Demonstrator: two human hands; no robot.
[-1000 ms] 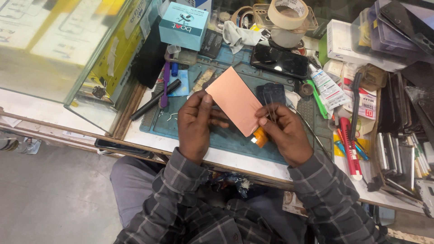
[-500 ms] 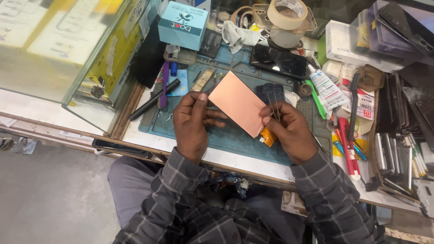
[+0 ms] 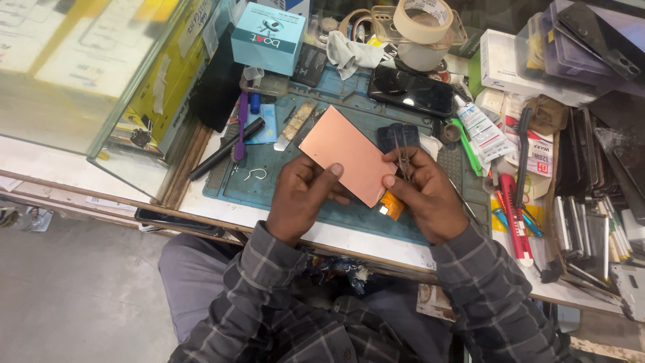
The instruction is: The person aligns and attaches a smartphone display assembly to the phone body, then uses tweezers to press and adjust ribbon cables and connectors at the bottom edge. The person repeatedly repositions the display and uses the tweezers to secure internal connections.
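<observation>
A flat copper-pink rectangular panel [image 3: 346, 161] with an orange flex tab [image 3: 392, 206] at its lower end is held over a blue work mat [image 3: 282, 175]. My left hand [image 3: 302, 198] grips the panel's lower left edge with the thumb on its face. My right hand [image 3: 423, 195] holds the panel's right edge and also pinches metal tweezers [image 3: 402, 156] that point upward. A dark small part [image 3: 398, 136] lies just behind the tweezers.
A black phone [image 3: 411, 91], a teal box [image 3: 269, 37], a tape roll [image 3: 423, 20], a glue tube [image 3: 478, 126], a black pen [image 3: 225, 149] and a purple tool [image 3: 240, 126] surround the mat. A glass case [image 3: 87, 74] stands left. Boxes and phone parts crowd the right side.
Both hands and the panel have shifted slightly away from the table's front edge. The panel stays tilted in the same grip, with the tweezers still in the right hand.
</observation>
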